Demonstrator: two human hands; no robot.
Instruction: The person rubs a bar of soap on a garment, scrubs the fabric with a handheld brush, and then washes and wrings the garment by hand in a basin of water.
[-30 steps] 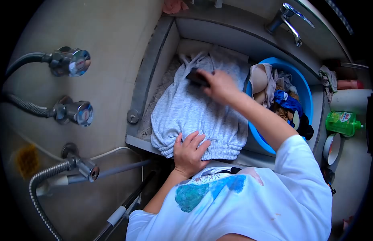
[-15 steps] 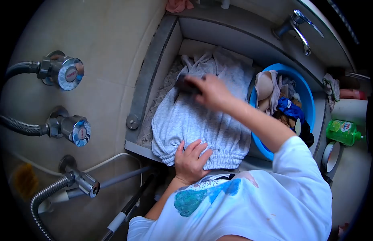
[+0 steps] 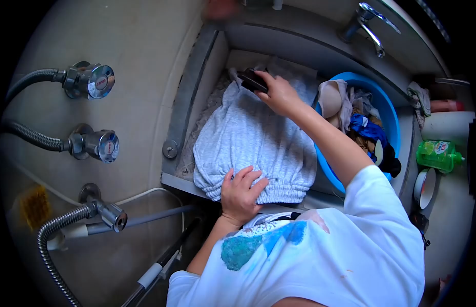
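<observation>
Trousers (image 3: 258,138) lie in the sink (image 3: 212,66). We seem mid-scrub, right hand (image 3: 280,95) gripping a brush (image 3: 253,80) toward the sink's far end, left hand (image 3: 241,194) spread on the waistband (image 3: 284,194); another stroke calls for steady pressure.

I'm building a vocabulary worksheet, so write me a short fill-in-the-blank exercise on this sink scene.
1. The dark object is held in the person's ____ hand.
2. The left hand rests on a garment that is ____ in colour.
3. The round tub beside the garment is coloured ____.
4. The bottle at the right side of the view looks ____ in colour.

Missing words: right; grey; blue; green.
</observation>
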